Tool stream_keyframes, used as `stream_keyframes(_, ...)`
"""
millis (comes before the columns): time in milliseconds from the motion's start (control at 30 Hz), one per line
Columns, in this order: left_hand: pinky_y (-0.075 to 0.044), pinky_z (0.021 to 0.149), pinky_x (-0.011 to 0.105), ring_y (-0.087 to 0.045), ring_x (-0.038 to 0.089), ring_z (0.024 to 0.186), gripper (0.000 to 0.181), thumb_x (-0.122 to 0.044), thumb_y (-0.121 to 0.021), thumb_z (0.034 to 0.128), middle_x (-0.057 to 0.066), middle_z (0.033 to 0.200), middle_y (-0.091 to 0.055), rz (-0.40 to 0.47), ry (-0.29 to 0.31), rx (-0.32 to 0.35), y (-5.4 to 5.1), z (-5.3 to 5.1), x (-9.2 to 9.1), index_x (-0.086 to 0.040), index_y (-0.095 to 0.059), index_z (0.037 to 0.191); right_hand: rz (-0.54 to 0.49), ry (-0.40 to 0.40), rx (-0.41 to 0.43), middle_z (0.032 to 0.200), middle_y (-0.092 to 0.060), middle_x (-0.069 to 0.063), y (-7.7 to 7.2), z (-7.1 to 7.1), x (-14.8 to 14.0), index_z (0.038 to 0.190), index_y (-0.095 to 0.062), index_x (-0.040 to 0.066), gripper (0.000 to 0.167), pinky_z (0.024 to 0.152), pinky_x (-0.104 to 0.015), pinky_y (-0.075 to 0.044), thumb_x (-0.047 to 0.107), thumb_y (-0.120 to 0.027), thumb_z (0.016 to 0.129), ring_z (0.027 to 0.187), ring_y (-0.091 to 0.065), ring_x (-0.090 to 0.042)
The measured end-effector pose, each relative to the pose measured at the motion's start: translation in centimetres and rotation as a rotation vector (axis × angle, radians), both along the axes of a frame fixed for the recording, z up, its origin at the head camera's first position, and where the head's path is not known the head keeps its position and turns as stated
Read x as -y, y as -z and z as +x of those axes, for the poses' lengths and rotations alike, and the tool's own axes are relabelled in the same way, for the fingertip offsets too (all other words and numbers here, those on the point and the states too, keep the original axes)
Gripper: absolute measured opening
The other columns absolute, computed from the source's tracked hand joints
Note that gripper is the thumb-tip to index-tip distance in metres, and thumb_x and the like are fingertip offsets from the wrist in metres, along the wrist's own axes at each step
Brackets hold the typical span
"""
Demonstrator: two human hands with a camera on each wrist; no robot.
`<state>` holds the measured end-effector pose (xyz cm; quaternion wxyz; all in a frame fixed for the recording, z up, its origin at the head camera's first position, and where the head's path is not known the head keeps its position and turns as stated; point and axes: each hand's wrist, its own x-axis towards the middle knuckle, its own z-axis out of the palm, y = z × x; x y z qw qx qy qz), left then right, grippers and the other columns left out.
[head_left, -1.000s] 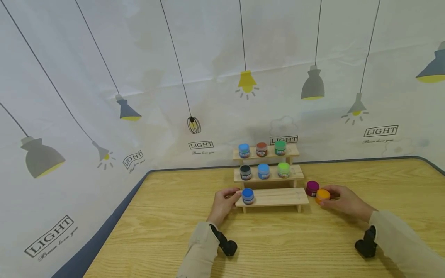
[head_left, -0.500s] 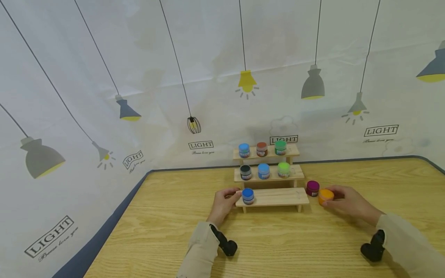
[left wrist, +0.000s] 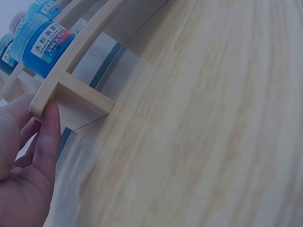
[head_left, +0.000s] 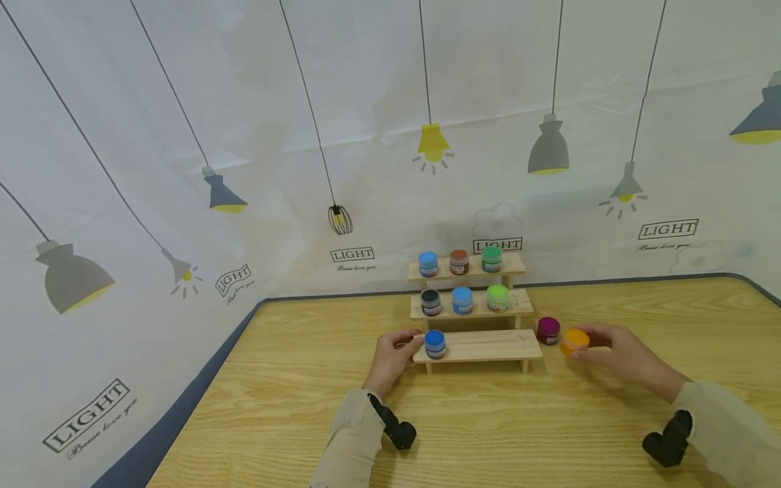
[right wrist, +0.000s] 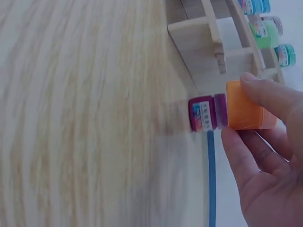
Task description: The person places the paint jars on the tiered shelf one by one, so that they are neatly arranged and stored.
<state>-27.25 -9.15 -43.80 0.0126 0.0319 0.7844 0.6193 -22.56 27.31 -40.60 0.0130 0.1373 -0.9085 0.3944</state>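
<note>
My left hand (head_left: 390, 359) pinches the left end of the lowest board of a three-step wooden stand (head_left: 482, 346). A blue gouache jar (head_left: 435, 344) stands on that board beside my fingertips; its label shows in the left wrist view. To the right of the stand, my right hand (head_left: 619, 352) grips an orange paint jar (head_left: 575, 341) between thumb and fingers. In the right wrist view the orange jar (right wrist: 244, 106) appears raised off the table. Close to it, a purple jar (head_left: 548, 331) stands upright on the table by the stand's right end.
The middle board carries a black jar (head_left: 430, 302), a light blue jar (head_left: 462, 300) and a lime green jar (head_left: 497, 298). On the top board stand another blue jar (head_left: 428, 264), a brown-red jar (head_left: 459, 262) and a green jar (head_left: 491, 259). A lamp-printed wall covering (head_left: 378, 169) rises behind the wooden table (head_left: 488, 427).
My right hand has moved right with the orange jar, widening the gap from the purple jar. The left hand and the stand have stayed where they were.
</note>
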Motion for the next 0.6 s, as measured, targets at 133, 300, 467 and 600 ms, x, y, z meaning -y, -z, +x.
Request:
stream_keyframes(133, -0.047, 0.055, 0.023, -0.055, 0.014, 0.067, 0.028, -0.019, -0.062, 0.0844, 0.009, 0.099, -0.062, -0.003, 0.001, -0.007, 0.1, 0.0, 0.0, -0.002, -0.064, 0.106, -0.009, -0.035, -0.047, 0.101, -0.059, -0.013, -0.7, 0.3, 0.8, 0.114, -0.053, -0.007, 0.044, 0.074, -0.029, -0.047, 0.022, -0.064, 0.082, 0.085, -0.054, -0.007)
stream_keyframes(300, -0.047, 0.055, 0.023, -0.054, 0.013, 0.066, 0.027, -0.019, -0.061, 0.0847, 0.007, 0.097, -0.062, -0.005, -0.005, 0.003, 0.0, -0.1, 0.0, -0.003, -0.064, 0.107, -0.060, -0.089, -0.082, 0.101, -0.059, -0.014, -0.9, 0.3, 1.7, 0.113, -0.054, -0.008, 0.041, 0.072, -0.027, -0.047, 0.016, -0.065, 0.081, 0.083, -0.054, -0.004)
stream_keyframes(467, -0.047, 0.055, 0.023, -0.054, 0.013, 0.065, 0.027, -0.019, -0.061, 0.0847, 0.007, 0.097, -0.062, -0.006, -0.006, 0.012, 0.0, 0.0, 0.0, -0.004, -0.064, 0.107, -0.092, -0.138, -0.090, 0.099, -0.059, -0.014, -0.6, 0.0, 2.7, 0.109, -0.056, -0.007, 0.037, 0.072, -0.030, -0.048, 0.014, -0.066, 0.080, 0.082, -0.054, -0.002)
stream_keyframes(600, -0.047, 0.055, 0.024, -0.054, 0.013, 0.066, 0.028, -0.019, -0.061, 0.0847, 0.008, 0.098, -0.062, -0.001, -0.003, 0.003, 0.0, 0.1, 0.0, -0.002, -0.064, 0.107, -0.089, -0.184, -0.120, 0.097, -0.059, -0.013, -0.8, -0.2, 4.1, 0.108, -0.056, -0.009, 0.039, 0.072, -0.034, -0.049, 0.013, -0.068, 0.078, 0.082, -0.054, -0.005)
